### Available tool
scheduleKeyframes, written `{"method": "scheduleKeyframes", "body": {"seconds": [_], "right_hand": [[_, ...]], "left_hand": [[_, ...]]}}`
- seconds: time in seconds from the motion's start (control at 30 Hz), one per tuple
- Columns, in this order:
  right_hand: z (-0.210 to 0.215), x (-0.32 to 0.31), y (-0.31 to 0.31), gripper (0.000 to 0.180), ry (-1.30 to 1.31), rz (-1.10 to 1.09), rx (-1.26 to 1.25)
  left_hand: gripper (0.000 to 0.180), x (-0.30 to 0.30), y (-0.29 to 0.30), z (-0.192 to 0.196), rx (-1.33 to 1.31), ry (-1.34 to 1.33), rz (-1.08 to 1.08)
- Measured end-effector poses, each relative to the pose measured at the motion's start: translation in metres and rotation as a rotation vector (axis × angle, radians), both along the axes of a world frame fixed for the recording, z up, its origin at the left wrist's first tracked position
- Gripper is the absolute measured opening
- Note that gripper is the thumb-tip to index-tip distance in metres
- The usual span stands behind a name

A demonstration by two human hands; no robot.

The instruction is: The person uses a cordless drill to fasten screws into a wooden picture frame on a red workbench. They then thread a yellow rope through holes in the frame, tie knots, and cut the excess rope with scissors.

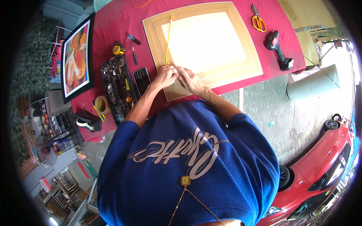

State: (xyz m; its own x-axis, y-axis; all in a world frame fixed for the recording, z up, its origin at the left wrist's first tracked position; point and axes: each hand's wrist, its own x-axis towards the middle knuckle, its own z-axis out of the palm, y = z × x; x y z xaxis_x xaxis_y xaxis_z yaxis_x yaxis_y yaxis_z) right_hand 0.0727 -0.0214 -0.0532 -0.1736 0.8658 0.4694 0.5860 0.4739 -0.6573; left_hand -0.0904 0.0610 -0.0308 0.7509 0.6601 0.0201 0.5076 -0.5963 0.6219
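A large flat panel with a brown border and a bright pale middle lies on the table, its long side towards me. From a small metal fitting on its far left border, a taut yellow cord runs down to my hands. My left hand is closed on the cord's near end, over the panel's near left border. Beside it, my right hand is closed too, its fingertips meeting those of the left. Whatever the right fingers pinch is hidden.
A red cloth covers the table. Left are a phone, a tray of small hardware, a screwdriver, a tape measure, a tape roll and a framed picture. Right are scissors and a cordless drill.
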Motion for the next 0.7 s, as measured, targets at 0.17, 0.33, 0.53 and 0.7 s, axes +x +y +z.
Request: {"method": "scheduleKeyframes", "body": {"seconds": [0.17,0.33,0.53,0.7], "right_hand": [[-0.01,0.003,0.004,0.045,-0.102,0.089,0.131],[-0.001,-0.002,0.005,0.042,0.068,0.007,0.073],[-0.002,-0.004,0.009,0.035,0.26,-0.149,-0.484],[-0.015,0.008,0.028,0.018,0.411,-0.066,-0.721]], "left_hand": [[0.006,-0.002,0.001,0.0,0.13,-0.084,0.095],[0.037,-0.011,0.02,0.002,0.445,-0.027,0.284],[0.079,-0.018,0.049,-0.005,0.131,0.145,0.92],[0.05,-0.029,0.073,-0.023,-0.2,0.133,0.947]]}}
